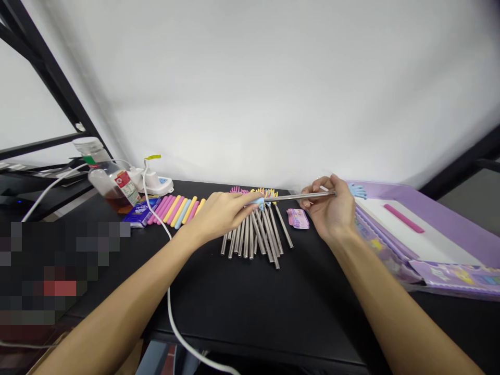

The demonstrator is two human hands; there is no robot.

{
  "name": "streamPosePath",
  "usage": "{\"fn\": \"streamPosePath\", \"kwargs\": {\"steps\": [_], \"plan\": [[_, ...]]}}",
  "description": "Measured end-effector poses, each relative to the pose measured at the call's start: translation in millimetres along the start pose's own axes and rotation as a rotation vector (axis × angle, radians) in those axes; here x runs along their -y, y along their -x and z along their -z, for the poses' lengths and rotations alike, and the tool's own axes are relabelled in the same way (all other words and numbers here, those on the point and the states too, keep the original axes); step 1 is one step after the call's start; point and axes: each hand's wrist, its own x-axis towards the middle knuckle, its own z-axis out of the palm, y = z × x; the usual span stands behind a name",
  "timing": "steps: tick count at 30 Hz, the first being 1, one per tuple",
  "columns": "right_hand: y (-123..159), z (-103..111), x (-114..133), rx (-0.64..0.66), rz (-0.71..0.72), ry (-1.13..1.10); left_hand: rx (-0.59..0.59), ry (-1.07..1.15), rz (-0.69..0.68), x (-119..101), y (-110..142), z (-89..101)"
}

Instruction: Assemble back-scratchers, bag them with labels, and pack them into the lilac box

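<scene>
White wall point(273, 94) behind; black table point(242, 317) before it. Bottle point(103, 172), far left; blue packet point(140, 213) beside. Handles point(177, 210), pink, yellow, blue: loose row, unfitted. Left hand point(224, 211): grip closed about blue handle point(258, 200), at end of rod point(289, 197) held over table; full seating, cannot tell. Pile point(252, 234) of rods: claws wallward, lower ends bare, judged unstarted. Cards point(299, 219): small stack. Right hand point(332, 208): grip curled round held rod, near blue claw point(357, 191). Purple box point(398, 187): pink stick point(403, 217) inside.
</scene>
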Motion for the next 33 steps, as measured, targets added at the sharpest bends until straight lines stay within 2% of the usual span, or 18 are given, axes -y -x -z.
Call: {"fn": "streamPosePath", "kwargs": {"steps": [4,9,12,16,19,25,33], "plan": [[0,0,0,0.007,0.002,0.038,-0.028,0.067,-0.024,2,1,0.5],[2,-2,4,0.048,-0.01,0.093,-0.057,0.353,-0.004,-2,1,2.9],[4,-3,5,0.088,-0.022,0.143,-0.118,0.62,0.108,-4,-1,6.3],[6,-6,3,0.133,-0.033,0.171,-0.233,1.09,0.283,-2,-5,13.1],[8,-10,-1,0.176,-0.06,0.203,-0.251,1.312,0.349,-1,-7,16.1],[13,-15,-9,0.263,-0.103,0.267,-0.227,1.393,0.371,-8,-6,11.5],[17,-18,-21,0.324,-0.105,0.312,-0.274,1.287,0.444,-8,-7,10.6]]}}
